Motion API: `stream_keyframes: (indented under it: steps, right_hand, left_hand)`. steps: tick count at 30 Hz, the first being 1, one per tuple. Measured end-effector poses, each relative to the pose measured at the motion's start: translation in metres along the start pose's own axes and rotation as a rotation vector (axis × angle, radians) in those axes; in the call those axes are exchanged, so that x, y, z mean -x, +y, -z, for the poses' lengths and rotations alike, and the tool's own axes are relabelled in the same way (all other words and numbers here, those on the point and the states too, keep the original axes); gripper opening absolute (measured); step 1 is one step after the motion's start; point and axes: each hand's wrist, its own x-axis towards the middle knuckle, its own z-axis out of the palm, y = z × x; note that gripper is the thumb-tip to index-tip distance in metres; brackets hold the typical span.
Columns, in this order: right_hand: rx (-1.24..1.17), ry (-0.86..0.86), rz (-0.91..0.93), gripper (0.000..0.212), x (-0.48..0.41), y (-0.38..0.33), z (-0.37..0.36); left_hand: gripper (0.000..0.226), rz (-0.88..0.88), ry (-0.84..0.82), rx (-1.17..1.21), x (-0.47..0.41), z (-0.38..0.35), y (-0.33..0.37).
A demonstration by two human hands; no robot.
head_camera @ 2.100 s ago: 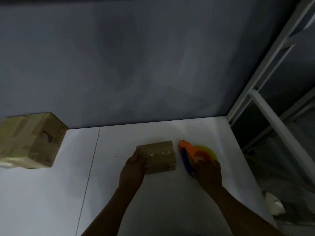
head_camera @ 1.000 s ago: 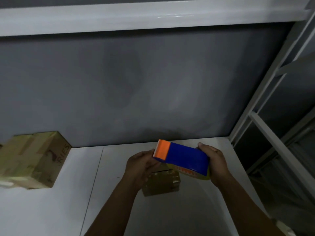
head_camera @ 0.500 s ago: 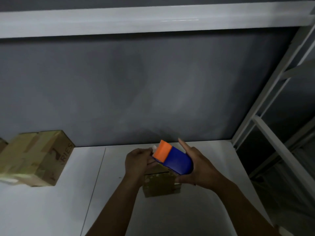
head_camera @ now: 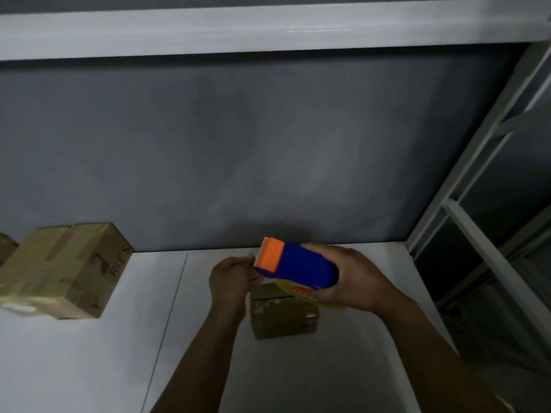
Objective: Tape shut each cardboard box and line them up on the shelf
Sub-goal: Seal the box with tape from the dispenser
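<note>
The small cardboard box (head_camera: 281,315) is the reference item: a squat brown carton of matte board with mottled pale patches on its top. It sits flat on the smooth white shelf surface (head_camera: 89,368), apart from both hands. Directly above its rear edge is the tape dispenser (head_camera: 298,266), a glossy blue plastic shell with a rounded back, an orange front block and a toothed cutter edge. A yellow tape roll (head_camera: 298,290) shows beneath the shell; its orange print is illegible. The right hand (head_camera: 348,278) grips the dispenser from the rear, fingers wrapped over the top and thumb underneath. The left hand (head_camera: 231,277), above and left of the small box, has its fingertips drawn together against the orange end; whether they pinch a tape end cannot be told. Well to the left of the small box stands a larger cardboard box (head_camera: 68,272), rectangular, with glossy tape strips across its top. Its side carries the dark letters "RIES" beside a dark figure mark. Behind the small box is a flat, unevenly shaded grey wall (head_camera: 268,144). High above runs a white shelf beam (head_camera: 238,31), and to the right rises a white metal rack upright (head_camera: 477,150).
</note>
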Motion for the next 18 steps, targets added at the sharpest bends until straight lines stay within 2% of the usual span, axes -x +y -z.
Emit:
stream_keyframes:
  steps: [4,12,15,18]
  right_hand:
    - [0.034,-0.04,0.0,0.085,-0.002,0.002,-0.002]
    - [0.088,-0.101,0.009,0.084,-0.006,0.009,-0.003]
    - [0.11,-0.096,-0.021,0.078,-0.002,0.017,0.004]
    - [0.273,-0.038,-0.088,0.079,0.003,0.031,0.015]
  left_hand:
    - [0.024,0.021,0.037,-0.044,-0.001,0.003,-0.015]
    - [0.008,0.018,0.05,0.004,-0.003,0.01,-0.027]
    - [0.006,0.026,0.104,0.068,-0.012,0.026,-0.02]
    - [0.009,0.011,0.059,0.091,-0.022,0.041,-0.015]
